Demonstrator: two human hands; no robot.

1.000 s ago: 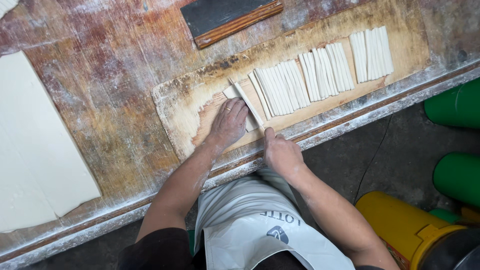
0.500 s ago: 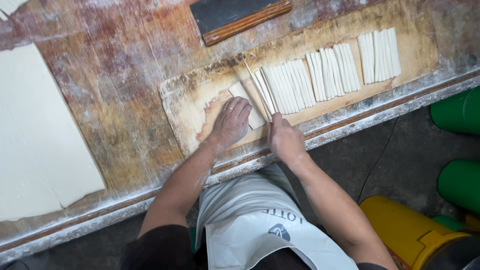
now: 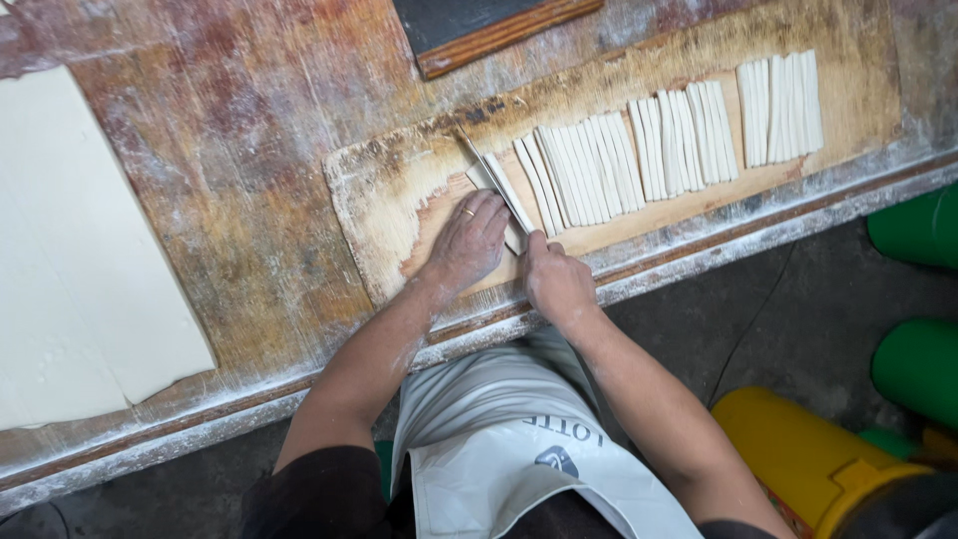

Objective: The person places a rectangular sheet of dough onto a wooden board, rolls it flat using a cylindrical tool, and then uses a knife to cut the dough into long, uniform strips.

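Two hands work at the near edge of a floured wooden board point(image 3: 379, 190) that lies on our worn, reddish surface point(image 3: 230, 130). Our left hand point(image 3: 467, 240) lies flat and open, fingers spread, pressing down on the last uncut piece of dough point(image 3: 482, 178) at the board's left part. Our right hand point(image 3: 555, 281) is closed around the handle of a long knife point(image 3: 494, 180), whose blade runs slantwise across the dough just beside the left fingertips. To the right of the blade we see several groups of cut dough strips point(image 3: 639, 150) laid side by side along the board, the farthest group point(image 3: 780, 108) well apart near the right end. At far left rests a broad pale sheet of dough point(image 3: 70, 260). Beyond the board lies a dark, wood-framed slab point(image 3: 479, 25).
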